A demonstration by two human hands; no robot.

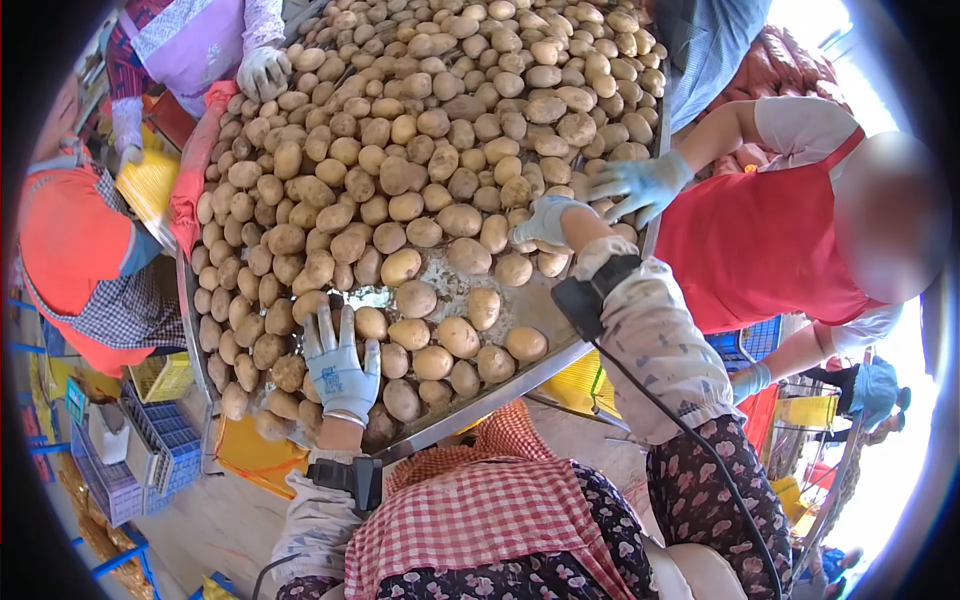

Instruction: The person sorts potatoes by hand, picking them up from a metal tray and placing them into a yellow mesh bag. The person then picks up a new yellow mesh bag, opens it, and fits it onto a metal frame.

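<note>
A thick layer of potatoes (400, 265) covers the metal sorting table (480, 405) in front of me. My left hand (342, 370), in a pale blue glove, lies open over the potatoes near the front edge. Its fingers are spread and point away from me, with potatoes on both sides. Farther right, my right hand (550, 222), also gloved, reaches across to potatoes near the table's right side. Its fingers bend down among them, and their undersides are hidden, so I cannot see whether a potato is held.
At right, a person in a red apron (765, 245) has a gloved hand (640, 185) close to my right hand. Another person's glove (264, 73) touches the potatoes at the far left. Blue crates (175, 440) stand at lower left. A cable (690, 430) hangs from my right wrist.
</note>
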